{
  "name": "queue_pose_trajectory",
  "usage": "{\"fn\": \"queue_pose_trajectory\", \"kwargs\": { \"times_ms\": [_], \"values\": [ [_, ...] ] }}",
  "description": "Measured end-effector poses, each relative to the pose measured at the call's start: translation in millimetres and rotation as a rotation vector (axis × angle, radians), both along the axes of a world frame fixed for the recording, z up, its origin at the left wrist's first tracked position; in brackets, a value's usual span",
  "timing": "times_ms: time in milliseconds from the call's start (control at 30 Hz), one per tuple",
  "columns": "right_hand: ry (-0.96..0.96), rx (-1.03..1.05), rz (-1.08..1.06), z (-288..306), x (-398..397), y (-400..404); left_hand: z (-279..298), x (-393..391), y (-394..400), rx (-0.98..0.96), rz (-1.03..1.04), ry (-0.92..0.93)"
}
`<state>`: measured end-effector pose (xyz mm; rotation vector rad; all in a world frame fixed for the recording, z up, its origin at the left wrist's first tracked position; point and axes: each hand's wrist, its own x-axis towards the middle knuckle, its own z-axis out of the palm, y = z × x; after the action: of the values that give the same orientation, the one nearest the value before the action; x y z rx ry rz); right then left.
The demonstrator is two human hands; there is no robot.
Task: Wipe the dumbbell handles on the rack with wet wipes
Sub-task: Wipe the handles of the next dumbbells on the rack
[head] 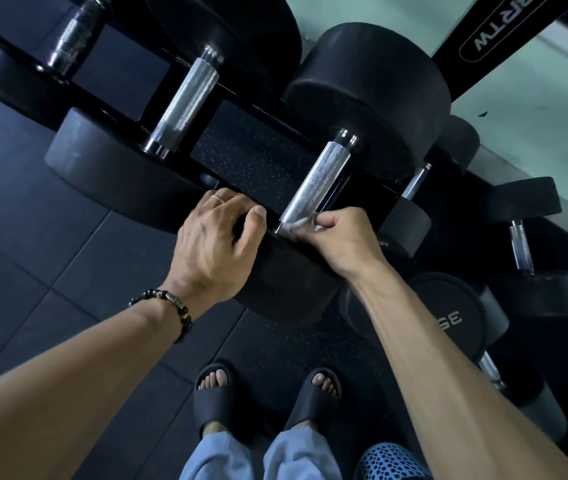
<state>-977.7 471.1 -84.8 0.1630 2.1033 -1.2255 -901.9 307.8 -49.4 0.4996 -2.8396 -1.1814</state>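
**Wipe at the near end of the right-hand handle**

From my seat I see the right hand [343, 239] with its fingers curled tight round a crumpled white wet wipe [298, 225], which it pinches against the near end of a knurled chrome dumbbell handle [315, 183]. The wipe touches the handle just where the steel meets the near black head [289, 282] of that dumbbell, which sits at the front edge of the rack [241, 98]. The far head [369, 98] of the same dumbbell lies toward the rack's back edge, by the pale wall.

The left hand [213, 244] rests on top of the near head, just left of the handle. Its fingers are loosely bent and hold nothing; the thumb points toward the wipe without touching it. I see a ring [218, 199] on one finger and a dark beaded bracelet [171, 308] at the wrist.

To the left on the rack lies a second dumbbell with its own chrome handle [185, 105], and a third, blurred handle [74, 32] shows near the rack's far left corner. Smaller dumbbells [532, 271] sit on a lower tier at the right; one head there carries numerals I can read only in part. Below are two feet in dark slides [265, 396] on a dark tiled floor [33, 209], and a blue spotted object [390, 462] at the bottom edge.
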Motion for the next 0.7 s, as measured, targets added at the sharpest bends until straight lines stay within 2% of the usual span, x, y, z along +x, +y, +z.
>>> {"fn": "queue_pose_trajectory", "kwargs": {
  "times_ms": [133, 167, 300, 467, 633, 700],
  "values": [
    [0.153, -0.089, -0.405, 2.8, -17.4, -12.3, -1.3, 0.3, -1.2, -0.005, -0.004, -0.02],
    [0.148, -0.088, -0.404, 1.3, -16.7, -12.9, -1.8, -0.4, -1.2, -0.004, -0.006, -0.025],
    [-0.049, 0.048, -0.073, 0.6, 0.1, -6.4, -0.9, -0.2, -1.0, -0.007, -0.008, -0.013],
    [0.053, -0.125, -0.372, 0.1, -16.8, -14.4, -2.6, 0.3, -1.0, 0.014, 0.005, -0.018],
    [-0.067, 0.048, -0.062, 2.2, 0.2, -8.9, -3.5, 0.2, -1.8, 0.003, -0.011, 0.006],
    [-0.006, -0.017, -0.207, 2.5, -10.3, -10.8, -4.4, 0.9, -1.7, 0.004, -0.016, 0.007]
  ]
}}
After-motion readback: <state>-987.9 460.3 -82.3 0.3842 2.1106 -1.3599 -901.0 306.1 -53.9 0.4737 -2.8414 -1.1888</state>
